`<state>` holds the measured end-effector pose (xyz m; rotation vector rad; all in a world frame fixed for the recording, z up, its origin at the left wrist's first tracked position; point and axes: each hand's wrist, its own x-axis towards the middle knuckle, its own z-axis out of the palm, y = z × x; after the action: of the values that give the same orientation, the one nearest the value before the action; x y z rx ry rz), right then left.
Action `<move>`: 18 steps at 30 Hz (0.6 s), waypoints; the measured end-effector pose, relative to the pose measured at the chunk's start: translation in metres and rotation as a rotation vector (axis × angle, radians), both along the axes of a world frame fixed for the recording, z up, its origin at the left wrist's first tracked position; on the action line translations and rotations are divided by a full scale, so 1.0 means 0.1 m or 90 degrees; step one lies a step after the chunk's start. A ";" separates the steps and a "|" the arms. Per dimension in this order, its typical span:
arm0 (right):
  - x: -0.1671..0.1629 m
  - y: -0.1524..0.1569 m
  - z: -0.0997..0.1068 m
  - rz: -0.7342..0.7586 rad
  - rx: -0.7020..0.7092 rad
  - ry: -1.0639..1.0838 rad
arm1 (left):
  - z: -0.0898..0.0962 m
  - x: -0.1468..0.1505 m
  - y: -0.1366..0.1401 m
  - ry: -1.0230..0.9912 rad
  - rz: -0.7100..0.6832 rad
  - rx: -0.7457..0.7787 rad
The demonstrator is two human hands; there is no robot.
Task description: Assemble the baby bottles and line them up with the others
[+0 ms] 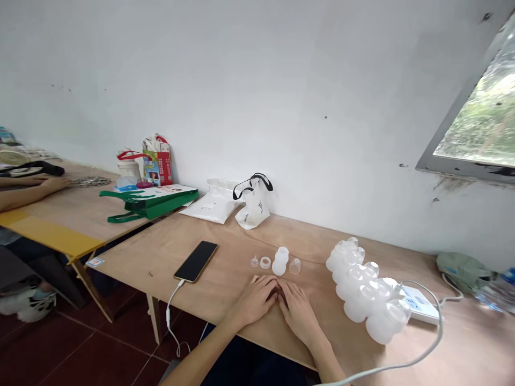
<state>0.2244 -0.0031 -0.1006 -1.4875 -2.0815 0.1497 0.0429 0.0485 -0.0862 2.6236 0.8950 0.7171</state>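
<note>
My left hand (258, 296) and my right hand (296, 305) lie palm down on the wooden table (317, 241) near its front edge, fingertips meeting. Both have their fingers loosely stretched out, with nothing seen in them. Just beyond them is a row of small parts: a clear silicone nipple (254, 261), a white screw ring (265, 262), a frosted baby bottle body (280, 261) standing upright and a clear dome cap (295, 266). To the right of my hands stand several assembled frosted bottles (356, 287) with clear caps, packed close together.
Left of my hands lies a black phone (196, 261) on a white cable. White bags (253, 209) sit against the wall. A white box (420, 304), a cable and a grey-green cloth item (462, 269) are on the right. Another person's arm (32, 193) rests on the neighbouring table.
</note>
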 end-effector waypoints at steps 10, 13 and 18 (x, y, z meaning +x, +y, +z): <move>0.02 0.02 -0.08 -0.009 0.014 -0.036 | -0.03 0.00 0.01 -0.005 0.003 0.003; 0.02 0.01 -0.05 -0.007 0.008 -0.035 | -0.03 0.00 0.01 0.000 0.004 0.008; -0.01 0.03 -0.04 -0.018 -0.009 -0.041 | -0.04 0.00 0.01 0.010 0.000 0.014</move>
<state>0.2235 0.0000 -0.1043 -1.5484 -2.1132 0.1078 0.0433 0.0500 -0.0903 2.6513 0.8961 0.7109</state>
